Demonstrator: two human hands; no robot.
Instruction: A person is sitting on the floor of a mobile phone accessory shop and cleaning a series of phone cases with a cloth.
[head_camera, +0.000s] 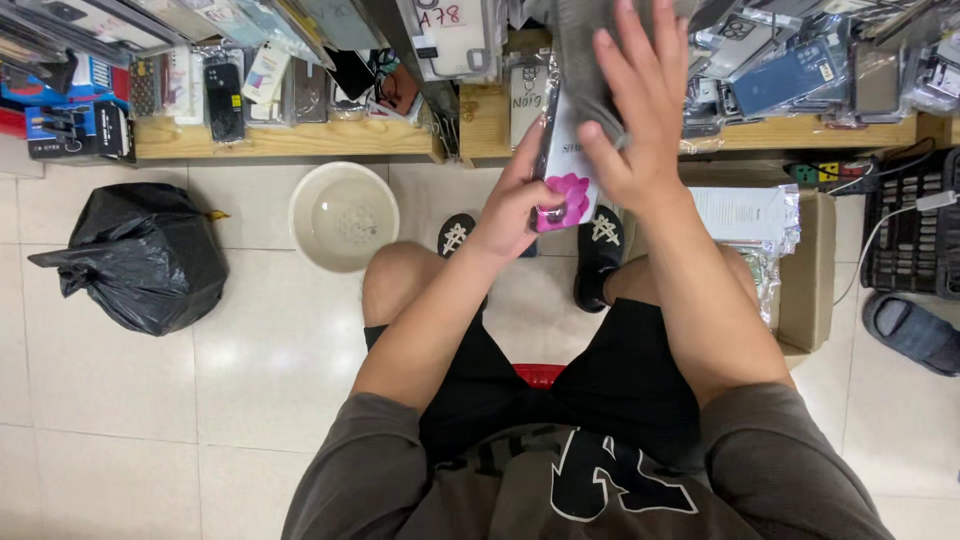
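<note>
My left hand (512, 208) grips the lower edge of a packaged phone case (566, 170) in a clear sleeve, white with a pink flower print. My right hand (634, 110) lies flat with fingers spread against a grey case (584, 50) at the top of the same stack, pressing it from the right. Both hands are raised in front of a low wooden shelf (300, 140) crowded with several packaged phone cases. I sit with bare knees apart, in black shorts and black sandals.
A black bin bag (140, 255) lies on the tiled floor at left. A cream plastic basin (343, 215) stands by the shelf. A cardboard box (805, 270) with silvery packets sits at right, beside a black crate (910, 240) and a grey slipper (915, 330).
</note>
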